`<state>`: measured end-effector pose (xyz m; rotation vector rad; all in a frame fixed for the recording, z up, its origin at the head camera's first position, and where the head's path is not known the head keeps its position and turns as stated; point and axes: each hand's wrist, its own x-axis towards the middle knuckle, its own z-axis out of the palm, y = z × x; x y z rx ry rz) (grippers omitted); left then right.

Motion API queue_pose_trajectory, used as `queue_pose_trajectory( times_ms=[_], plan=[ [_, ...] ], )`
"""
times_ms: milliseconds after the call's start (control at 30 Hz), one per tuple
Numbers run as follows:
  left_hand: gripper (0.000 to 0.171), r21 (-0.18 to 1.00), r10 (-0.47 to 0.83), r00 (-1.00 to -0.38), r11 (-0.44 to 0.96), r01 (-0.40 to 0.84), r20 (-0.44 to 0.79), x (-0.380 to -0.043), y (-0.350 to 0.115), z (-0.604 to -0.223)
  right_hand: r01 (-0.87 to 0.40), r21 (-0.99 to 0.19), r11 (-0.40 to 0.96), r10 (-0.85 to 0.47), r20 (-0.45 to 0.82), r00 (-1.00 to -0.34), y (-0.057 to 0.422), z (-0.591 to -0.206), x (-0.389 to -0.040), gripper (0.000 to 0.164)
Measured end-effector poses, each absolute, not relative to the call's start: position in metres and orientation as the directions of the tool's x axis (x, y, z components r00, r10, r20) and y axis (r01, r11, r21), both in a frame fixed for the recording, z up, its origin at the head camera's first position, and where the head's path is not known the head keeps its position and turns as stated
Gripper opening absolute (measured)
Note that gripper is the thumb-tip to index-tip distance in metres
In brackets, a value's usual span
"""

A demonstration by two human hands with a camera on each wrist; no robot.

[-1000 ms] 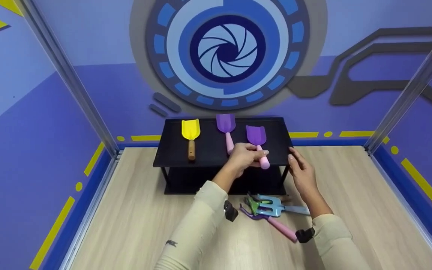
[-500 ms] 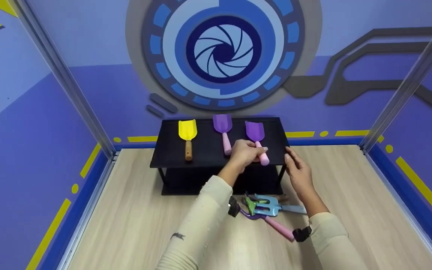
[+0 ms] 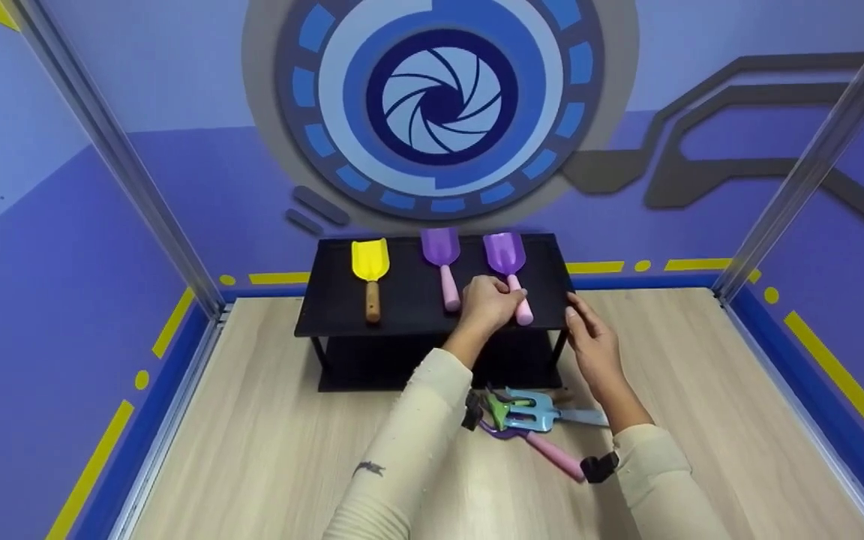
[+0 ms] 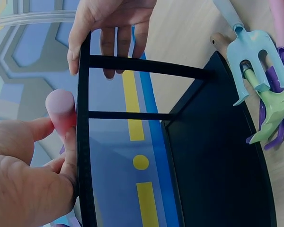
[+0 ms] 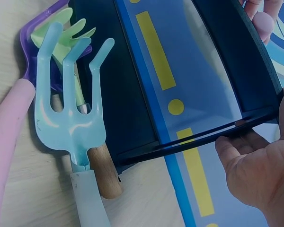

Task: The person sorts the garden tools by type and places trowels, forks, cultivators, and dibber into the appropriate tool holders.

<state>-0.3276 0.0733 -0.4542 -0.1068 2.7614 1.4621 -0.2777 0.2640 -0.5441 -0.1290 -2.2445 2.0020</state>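
My left hand [image 3: 490,304] pinches the pink handle [image 4: 60,108] of a purple hand shovel [image 3: 505,253] at the right of a black two-level rack [image 3: 409,319]. This shovel's blade points to the back wall. Beside it on the top level lie another purple hand shovel [image 3: 440,246] with a pink handle and a yellow hand shovel [image 3: 370,259] with a wooden handle. At the rack's right end, my right hand [image 3: 595,341] holds the edge of the top level, thumb and fingers on either side of it in the left wrist view.
In front of the rack's right side lies a pile of garden tools: a light blue hand fork [image 5: 71,127], a green clawed tool [image 5: 61,45], a purple tool with a pink handle [image 5: 9,118], and a wooden handle [image 5: 104,172]. Decorated walls [image 3: 199,187] enclose the wooden tabletop [image 3: 252,450].
My left hand has slid the right purple shovel back along the top level, so its blade is nearly level with the middle one. The right hand stays at the rack's edge.
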Motion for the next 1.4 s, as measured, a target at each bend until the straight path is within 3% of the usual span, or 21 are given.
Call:
queue_pose_trajectory(
  times_ms=[200, 500, 1400],
  plan=[
    [0.034, 0.8, -0.026, -0.999, 0.599, -0.038, -0.028, -0.3269, 0.0723, -0.4552, -0.024, -0.993, 0.112, 0.166, 0.042, -0.985, 0.2623, -0.5472, -0.2782, 0.056],
    [0.03, 0.808, -0.038, -0.999, 0.589, -0.011, 0.015, -0.3266, 0.0732, -0.455, -0.024, -0.994, 0.106, 0.164, 0.041, -0.986, 0.2622, -0.5463, -0.2779, 0.057],
    [0.031, 0.831, -0.043, -0.999, 0.555, -0.037, -0.016, -0.3304, 0.0727, -0.4569, -0.005, -0.992, 0.127, 0.158, 0.025, -0.987, 0.2631, -0.5433, -0.2774, 0.058]
  ],
)
